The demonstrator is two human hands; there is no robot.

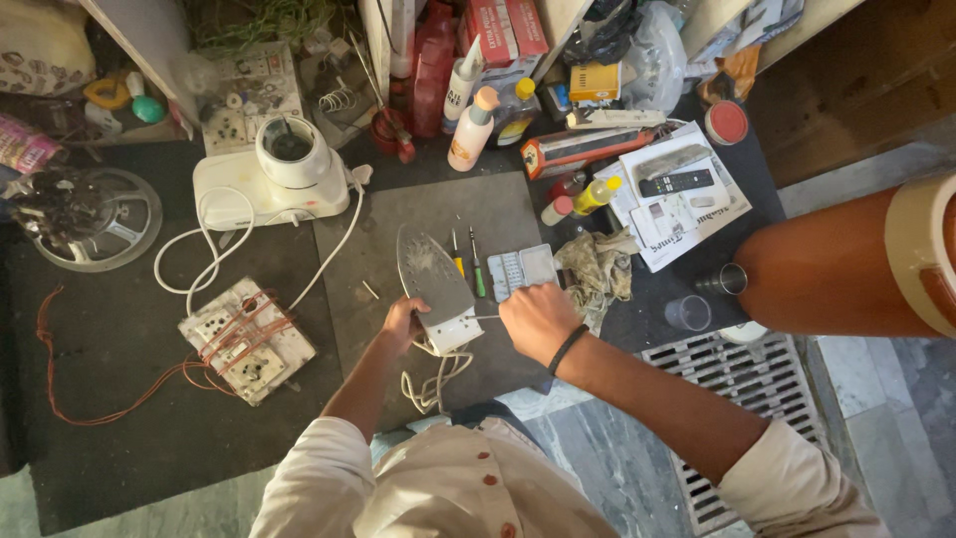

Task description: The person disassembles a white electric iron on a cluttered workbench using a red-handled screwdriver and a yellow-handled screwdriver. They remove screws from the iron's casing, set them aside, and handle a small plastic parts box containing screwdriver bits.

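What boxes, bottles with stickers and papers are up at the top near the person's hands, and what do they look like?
Red carton: top middle, upright, red with white.
Yellow box: right of it, small.
Long box: lying below, orange and white.
White bottle: peach cap, pale label.
Printed papers: right, white, stacked under a dark remote.
Left hand holds the upturned iron; right hand holds a thin tool to it.

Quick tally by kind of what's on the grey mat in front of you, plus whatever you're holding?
Clothes iron, steadied by the left hand: 1
Thin tool in the right hand: 1
Screwdrivers, lying beside the iron: 2
Small parts case: 1
Total: 5
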